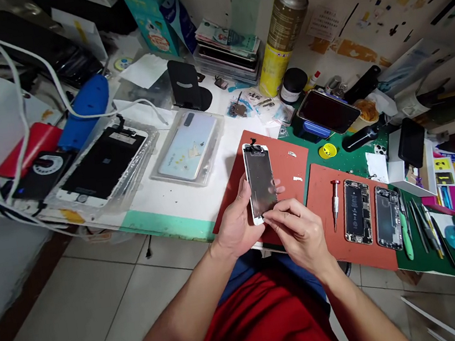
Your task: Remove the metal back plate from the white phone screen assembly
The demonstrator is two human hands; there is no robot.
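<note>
Left hand (237, 220): clenched around the phone screen (261, 182), thumb along one long edge, fingertips (279, 189) showing past the other edge, panel held upright and tilted back, metal back plate facing the camera.

Right hand (297, 235): thumb and fingers pinched together at the panel's lower end, touching it. Whether they grip the panel alone or a small part or film on it is too small to tell.

Ribbon cable (253, 144): dark, curling from the top end, touching nothing.

Phone screen location: above the first red rubber mat (282, 157), held in the air, not resting on it. Second red rubber mat (325, 208) lies just right, carrying a screwdriver (335, 204) and two opened phone bodies (356, 212) (388, 218), batteryless one rightmost. Tweezers (419, 226) lie beside them on a green mat (359, 163).

Farther out on the tabletop (167, 223): a phone back in a clear bag (188, 145), a black screen in plastic (103, 167), a yellow spray can (282, 29).

Handling judgement: steady grip on the edges suits this work; keep fingers off the ribbon cable, and press only lightly at the lower end, since the glass edge could chip. Rest wrists close together for fine control.
</note>
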